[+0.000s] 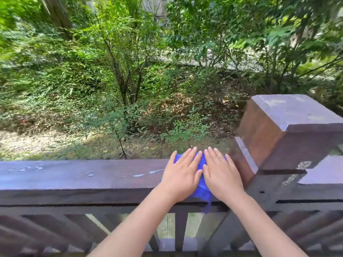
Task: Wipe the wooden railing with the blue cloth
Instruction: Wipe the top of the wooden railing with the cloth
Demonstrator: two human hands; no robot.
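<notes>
The dark brown wooden railing (pixel 78 175) runs across the view, its flat top streaked with pale marks. A blue cloth (pixel 201 188) lies on that top rail close to the corner post, one end hanging over the near edge. My left hand (pixel 181 175) and my right hand (pixel 221 175) rest flat on the cloth side by side, palms down, fingers stretched out and pointing away from me. They cover most of the cloth.
A thick square wooden post (pixel 289 130) rises at the right, just beside my right hand. Slanted balusters (pixel 55 230) fill the railing below. Beyond the rail the ground drops to bushes, trees and dry leaves (pixel 130 80).
</notes>
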